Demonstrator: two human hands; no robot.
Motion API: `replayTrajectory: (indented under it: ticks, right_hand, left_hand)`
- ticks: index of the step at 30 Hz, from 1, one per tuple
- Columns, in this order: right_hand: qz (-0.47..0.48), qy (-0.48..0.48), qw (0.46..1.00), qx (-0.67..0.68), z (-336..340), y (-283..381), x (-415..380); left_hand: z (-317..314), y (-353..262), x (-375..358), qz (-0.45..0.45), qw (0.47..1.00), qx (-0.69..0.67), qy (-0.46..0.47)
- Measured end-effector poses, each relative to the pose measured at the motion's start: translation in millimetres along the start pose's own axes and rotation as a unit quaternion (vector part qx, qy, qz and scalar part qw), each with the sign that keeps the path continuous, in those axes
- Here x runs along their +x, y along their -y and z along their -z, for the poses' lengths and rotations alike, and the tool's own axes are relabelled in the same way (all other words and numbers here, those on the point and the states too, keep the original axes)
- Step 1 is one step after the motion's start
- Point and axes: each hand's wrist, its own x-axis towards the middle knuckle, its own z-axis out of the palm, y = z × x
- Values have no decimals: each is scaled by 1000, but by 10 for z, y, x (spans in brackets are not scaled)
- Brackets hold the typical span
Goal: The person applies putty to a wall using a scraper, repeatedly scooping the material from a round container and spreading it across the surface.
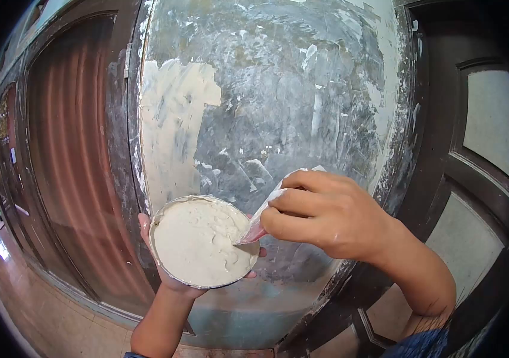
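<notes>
My left hand (174, 280) holds up a round tub of off-white putty (198, 241) from below, its fingers wrapped around the sides. In my right hand (326, 212) is a putty scraper (261, 219), pinched between thumb and fingers and smeared with white. One corner of its blade touches the putty at the right side of the tub, where the surface is ridged; the left part looks smooth. Behind both hands rises a grey wall (266, 107), with a cream coat of putty (174, 113) on its upper left part.
A dark door frame with a glazed panel and reddish curtain (75, 149) stands to the left. On the right is a dark panelled door (439, 167). Tiled floor (63, 304) shows at lower left.
</notes>
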Motion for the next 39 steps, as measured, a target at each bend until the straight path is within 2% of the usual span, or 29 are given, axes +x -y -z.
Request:
replayTrajectory:
  ticks: [8, 10, 14, 16, 18, 20, 22, 23, 25, 27, 28, 30, 31, 33, 35, 39]
  right_hand:
    - [20, -24, 999, -7, -99, 28, -20]
    - [23, -32, 999, -2, -115, 41, -5]
    - [6, -17, 1000, -9, -77, 81, 22]
    - [-6, -4, 1000, -9, -60, 81, 46]
    - [-11, -59, 998, -9, -81, 60, 82]
    - [-26, -63, 998, -10, -86, 49, 111]
    - [-42, -70, 996, -19, -83, 6, 145]
    - [-59, -63, 996, -36, -98, -19, 153]
    - [-82, -56, 994, -54, -116, -65, 173]
    - [-160, -25, 983, -90, -114, -145, 229]
    - [-160, -24, 983, -91, -167, -240, 244]
    - [-227, -138, 964, -6, -309, -477, 299]
    - [-224, -140, 964, -6, -312, -561, 353]
    - [-384, -96, 914, 86, -316, -693, 497]
    - [-381, -126, 908, 119, -432, -807, 571]
    - [-418, -93, 897, 111, -636, -856, 728]
  left_hand:
    - [-93, 115, -58, 3, 998, 61, 2]
    - [-227, 165, -99, -40, 986, -146, -68]
    - [-220, 175, -140, -31, 982, -188, -7]
    - [-105, 118, -134, -1, 999, 48, 12]
    - [-108, 98, -146, 3, 1000, 11, 15]
    - [-101, 65, -171, 8, 999, -27, 16]
    - [-83, 3, -167, 12, 998, 57, -21]
    - [-80, -22, -163, 16, 998, 60, -20]
    - [-67, -59, -168, 10, 999, -47, -22]
    - [44, -130, -175, 12, 1000, -23, 3]
    - [90, -173, -192, 10, 1000, -1, 26]
    - [99, -268, -254, 6, 1000, -26, -2]
    - [105, -327, -279, 3, 998, -51, -30]
    - [163, -457, -306, -11, 999, -31, -22]
    - [200, -585, -354, -24, 1000, -10, -17]
    - [200, -824, -485, -55, 998, -31, -25]
